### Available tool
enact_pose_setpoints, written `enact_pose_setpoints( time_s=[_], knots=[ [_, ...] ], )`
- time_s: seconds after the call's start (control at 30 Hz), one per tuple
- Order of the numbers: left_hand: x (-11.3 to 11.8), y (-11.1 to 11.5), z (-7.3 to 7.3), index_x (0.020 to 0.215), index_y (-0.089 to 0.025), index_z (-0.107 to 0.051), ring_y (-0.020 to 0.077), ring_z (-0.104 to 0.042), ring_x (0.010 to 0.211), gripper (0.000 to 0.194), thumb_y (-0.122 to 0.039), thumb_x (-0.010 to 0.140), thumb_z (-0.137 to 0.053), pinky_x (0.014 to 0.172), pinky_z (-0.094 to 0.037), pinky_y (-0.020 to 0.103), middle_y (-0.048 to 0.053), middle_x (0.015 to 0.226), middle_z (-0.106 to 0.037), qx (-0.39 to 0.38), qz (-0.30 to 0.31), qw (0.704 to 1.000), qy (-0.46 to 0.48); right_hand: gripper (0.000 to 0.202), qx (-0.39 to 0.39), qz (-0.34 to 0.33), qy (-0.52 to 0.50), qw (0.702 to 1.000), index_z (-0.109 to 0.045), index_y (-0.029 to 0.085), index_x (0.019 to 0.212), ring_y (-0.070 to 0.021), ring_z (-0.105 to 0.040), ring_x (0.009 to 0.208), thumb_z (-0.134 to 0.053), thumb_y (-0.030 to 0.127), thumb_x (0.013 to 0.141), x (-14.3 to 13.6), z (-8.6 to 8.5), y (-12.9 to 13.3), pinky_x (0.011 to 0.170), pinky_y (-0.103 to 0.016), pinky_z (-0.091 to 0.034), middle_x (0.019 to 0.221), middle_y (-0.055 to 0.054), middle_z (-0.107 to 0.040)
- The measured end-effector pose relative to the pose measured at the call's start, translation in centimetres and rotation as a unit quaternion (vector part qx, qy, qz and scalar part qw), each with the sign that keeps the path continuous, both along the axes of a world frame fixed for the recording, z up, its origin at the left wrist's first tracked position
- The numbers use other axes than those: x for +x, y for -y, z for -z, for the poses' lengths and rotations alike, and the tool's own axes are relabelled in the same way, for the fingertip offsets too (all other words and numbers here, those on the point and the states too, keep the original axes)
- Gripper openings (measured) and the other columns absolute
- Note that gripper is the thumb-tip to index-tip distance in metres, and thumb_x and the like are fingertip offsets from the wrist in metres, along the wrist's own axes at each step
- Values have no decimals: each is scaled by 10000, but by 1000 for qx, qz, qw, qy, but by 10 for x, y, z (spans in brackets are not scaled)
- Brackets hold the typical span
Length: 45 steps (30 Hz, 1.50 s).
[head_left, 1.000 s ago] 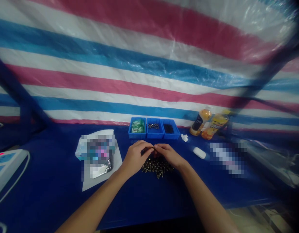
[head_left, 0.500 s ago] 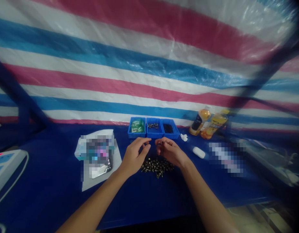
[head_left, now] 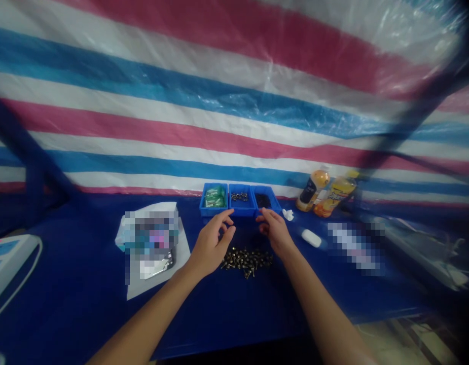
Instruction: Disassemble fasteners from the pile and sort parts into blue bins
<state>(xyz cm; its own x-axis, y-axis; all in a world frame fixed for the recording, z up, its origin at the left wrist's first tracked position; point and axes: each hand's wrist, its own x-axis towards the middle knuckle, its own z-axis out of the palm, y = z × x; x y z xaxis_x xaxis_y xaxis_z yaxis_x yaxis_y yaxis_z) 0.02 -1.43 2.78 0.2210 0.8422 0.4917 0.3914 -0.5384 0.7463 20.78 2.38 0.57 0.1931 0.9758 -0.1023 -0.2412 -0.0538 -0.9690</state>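
Note:
My left hand [head_left: 212,241] hovers over the left side of a pile of small dark, brassy, screw-like parts [head_left: 246,261] on the blue tabletop. Its thumb and index finger are apart, with nothing visible between them. My right hand [head_left: 275,230] is raised beyond the pile's right side, its loosely bent fingers apart and near the front of the right blue bin [head_left: 270,207]. No item shows in it. That bin holds small black pieces. Small metallic parts lie in the middle blue bin [head_left: 242,205], and a green bag [head_left: 215,196] fills the left blue bin [head_left: 205,212].
On the left are a plastic packet [head_left: 123,230], a phone-like object [head_left: 168,263] on a white sheet [head_left: 137,290] and a power strip [head_left: 13,258]. To the right stand two drink bottles [head_left: 313,190], near crumpled tissue [head_left: 288,215] and a white case [head_left: 311,238]. Striped sheeting [head_left: 181,137] hangs behind.
My right hand has moved right and slightly away from me, toward the right bin, widening the gap between my hands. My left hand stays almost in place, its fingertips slightly farther apart.

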Motion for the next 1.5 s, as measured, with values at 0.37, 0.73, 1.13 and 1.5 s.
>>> enact_pose_setpoints(
  time_s=[0.37,0.73,1.13,1.5],
  knots=[
    [-4,-7,4,1167,-236,-595,157,-591,838,261,-229,945,-457,778,-460,298,20,982,-633,12,-66,997,-46,151,170,-178,399,883,-725,208,905,-167,-611,782,-622,284,825,-1,-3,11,738,-300,-450,860,-34,-692],
    [-4,-8,7,1014,-242,-660,187,-617,955,218,-206,927,-463,898,-461,334,16,1028,-659,0,-78,994,-78,189,242,-297,535,753,-745,253,948,-172,-598,903,-609,170,848,-5,-2,18,862,-316,-452,973,-47,-629],
    [-1,-6,8,1029,-233,-656,174,-616,853,201,-263,935,-482,799,-480,322,26,945,-662,3,-29,995,-94,219,164,-215,281,921,-672,202,1030,-151,-601,765,-583,282,847,-6,-9,15,709,-289,-466,951,-41,-680],
    [2,-1,5,985,-238,-659,178,-614,813,138,-258,850,-638,755,-489,317,16,850,-654,65,-16,993,-100,206,78,-250,53,964,-658,184,827,-112,-568,597,-732,353,733,-23,-16,25,626,-261,-435,732,5,-640]
  ],
)
